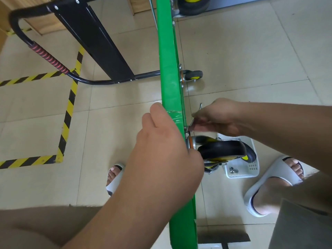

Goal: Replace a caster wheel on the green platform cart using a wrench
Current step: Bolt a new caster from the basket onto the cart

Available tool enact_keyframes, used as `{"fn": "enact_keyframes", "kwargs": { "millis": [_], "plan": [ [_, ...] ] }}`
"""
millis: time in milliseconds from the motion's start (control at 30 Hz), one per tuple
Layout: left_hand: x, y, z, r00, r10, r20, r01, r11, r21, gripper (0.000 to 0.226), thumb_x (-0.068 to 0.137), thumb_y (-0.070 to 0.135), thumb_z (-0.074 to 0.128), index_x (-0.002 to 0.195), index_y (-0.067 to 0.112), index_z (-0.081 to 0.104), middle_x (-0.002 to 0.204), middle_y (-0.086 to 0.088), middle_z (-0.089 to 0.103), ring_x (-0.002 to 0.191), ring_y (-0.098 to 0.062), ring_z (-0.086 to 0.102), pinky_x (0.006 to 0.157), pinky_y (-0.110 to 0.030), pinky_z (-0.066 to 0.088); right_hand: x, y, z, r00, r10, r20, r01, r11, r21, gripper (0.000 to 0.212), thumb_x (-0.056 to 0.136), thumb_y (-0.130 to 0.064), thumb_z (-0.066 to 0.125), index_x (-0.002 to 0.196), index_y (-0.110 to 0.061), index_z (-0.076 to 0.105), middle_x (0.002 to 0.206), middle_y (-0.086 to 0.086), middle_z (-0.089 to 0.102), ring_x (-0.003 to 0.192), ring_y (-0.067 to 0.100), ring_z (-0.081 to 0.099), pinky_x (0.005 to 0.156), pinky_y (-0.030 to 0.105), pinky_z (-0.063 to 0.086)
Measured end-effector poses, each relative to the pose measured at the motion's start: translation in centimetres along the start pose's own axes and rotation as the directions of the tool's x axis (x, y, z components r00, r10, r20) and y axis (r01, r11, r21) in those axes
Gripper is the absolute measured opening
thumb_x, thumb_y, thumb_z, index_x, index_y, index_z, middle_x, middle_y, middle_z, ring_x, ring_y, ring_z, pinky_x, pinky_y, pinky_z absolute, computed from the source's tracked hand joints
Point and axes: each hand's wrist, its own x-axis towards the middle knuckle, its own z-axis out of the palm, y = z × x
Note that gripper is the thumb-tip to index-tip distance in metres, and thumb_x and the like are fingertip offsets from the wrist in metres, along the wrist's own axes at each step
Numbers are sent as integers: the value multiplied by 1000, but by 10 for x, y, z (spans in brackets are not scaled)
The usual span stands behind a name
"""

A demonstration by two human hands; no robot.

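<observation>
Left of the green platform cart (168, 69), tipped on its edge: left hand (161, 141) clamped over the deck rim. Just right of the cart: caster wheel (222, 148) seated against the underside, right hand (219, 117) closed round a wrench (194, 122) at a bolt (187, 128) above it. Farther right of the cart: white basket (251, 170) with loose nuts (233, 170), perhaps also a second wheel (250, 155). Mounted, but seemingly not fully fastened; nuts left to fit.

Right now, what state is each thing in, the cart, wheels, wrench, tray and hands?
green platform cart: tipped on edge.
caster wheel: at the underside, off the floor.
wrench: at a bolt beside it.
left hand: grips the cart edge.
right hand: grips the wrench.
white tray: holds loose nuts.
</observation>
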Motion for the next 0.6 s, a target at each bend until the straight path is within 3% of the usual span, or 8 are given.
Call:
{"fn": "enact_keyframes", "kwargs": {
  "millis": [67, 167, 333, 433, 533, 600],
  "plan": [
    [0, 0, 0, 1000, -2, 3, 2, 1000, 2, 55, 85, 27, 68, 121, 31, 27, 105, 10, 41, 86, -19, 56, 67, -38, 51, 1, -4, -5, 992, -93, -85, 90, 995, -42, 17, 99, -3, 61, 107, 12, 61, 87, 21, 73, 72, 26, 78, 72, 34, 65],
    [1, 0, 0, 1000, -4, 9, 4, 1000, 7, 54, 86, 27, 69, 120, 30, 28, 105, 9, 41, 86, -20, 56, 65, -36, 47, -5, -16, -10, 929, -338, -149, 313, 935, -167, 18, 98, -6, 64, 111, 5, 61, 92, 19, 72, 76, 26, 78, 78, 39, 65],
    [1, 1, 0, 1000, -4, 6, 4, 1000, 12, 56, 86, 28, 71, 121, 30, 28, 108, 8, 41, 89, -20, 57, 68, -37, 51, -44, -31, -3, 710, -703, 38, 675, 664, -321, 19, 97, -11, 67, 114, -11, 59, 92, 6, 71, 80, 18, 76, 79, 38, 64],
    [1, 2, 0, 1000, -3, 1, 3, 1000, 17, 56, 85, 27, 70, 121, 31, 28, 107, 8, 41, 88, -21, 57, 68, -39, 51, -63, -24, -1, 581, -798, 163, 770, 472, -429, 22, 94, -16, 70, 112, -15, 57, 94, 4, 71, 86, 25, 73, 81, 49, 60],
    [1, 3, -1, 1000, -8, 7, 8, 1000, 24, 55, 85, 25, 69, 121, 30, 28, 104, 8, 40, 86, -22, 55, 62, -36, 43, -74, -12, -3, 523, -817, 244, 793, 362, -490, 22, 93, -19, 71, 109, -20, 57, 96, -4, 69, 94, 15, 69, 80, 44, 60],
    [1, 3, -1, 1000, -8, 9, 8, 999, 34, 55, 85, 26, 69, 120, 30, 27, 103, 9, 38, 84, -21, 55, 60, -34, 41, -79, -6, -5, 497, -819, 286, 815, 328, -478, 23, 93, -16, 70, 113, -15, 58, 100, 0, 69, 99, 15, 68, 80, 39, 61]
  ]
}}
